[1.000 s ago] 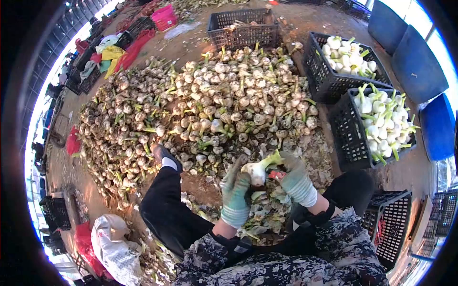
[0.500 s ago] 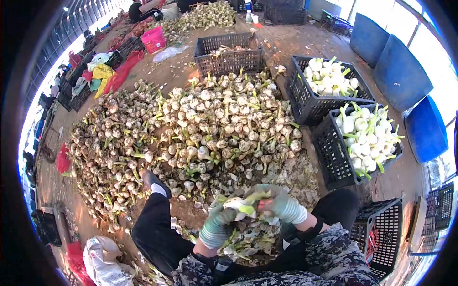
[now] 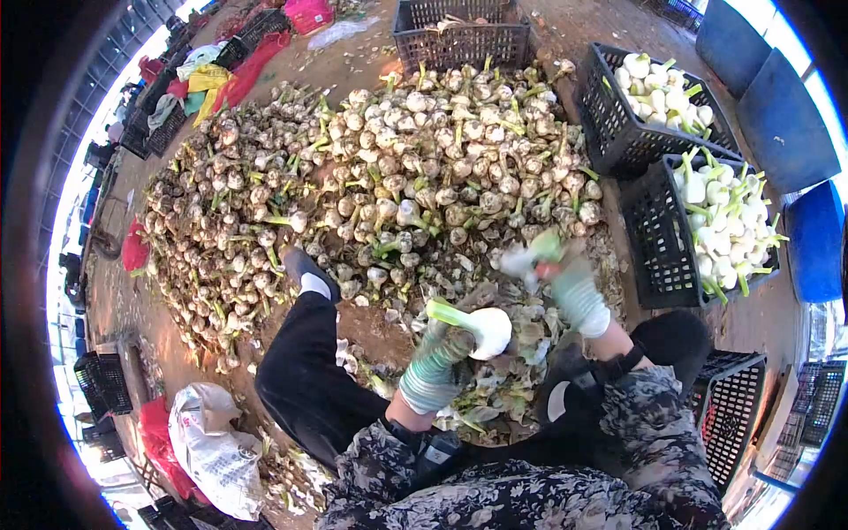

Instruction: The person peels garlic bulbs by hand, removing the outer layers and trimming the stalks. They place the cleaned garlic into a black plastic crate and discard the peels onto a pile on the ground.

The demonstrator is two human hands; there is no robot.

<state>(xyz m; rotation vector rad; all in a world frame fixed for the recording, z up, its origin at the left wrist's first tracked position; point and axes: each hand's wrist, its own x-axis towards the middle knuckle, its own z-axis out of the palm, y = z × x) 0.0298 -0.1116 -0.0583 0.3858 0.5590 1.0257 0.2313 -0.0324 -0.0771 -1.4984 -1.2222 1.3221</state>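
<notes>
A peeled white bulb with a short green stem (image 3: 484,330) is held in my left hand (image 3: 435,362), which wears a green and white glove. My right hand (image 3: 565,276), gloved the same way, is up and to the right, apart from the bulb. Its fingers are closed on pale green peelings (image 3: 530,254), blurred by motion. Below and between the hands lie loose peelings (image 3: 499,393). Beyond them spreads a large heap of unpeeled bulbs (image 3: 442,168) with dirty skins and cut stems.
Black crates of clean white bulbs (image 3: 658,234) (image 3: 609,132) stand at the right, near blue barrels (image 3: 777,132). Another black crate (image 3: 464,46) is behind the heap. A white sack (image 3: 212,450) lies at the lower left. A crate (image 3: 733,415) stands beside my right knee.
My hands have moved apart. The right has gone up and right with peelings, while the left keeps the bulb, now bare and white. The view has tilted downward.
</notes>
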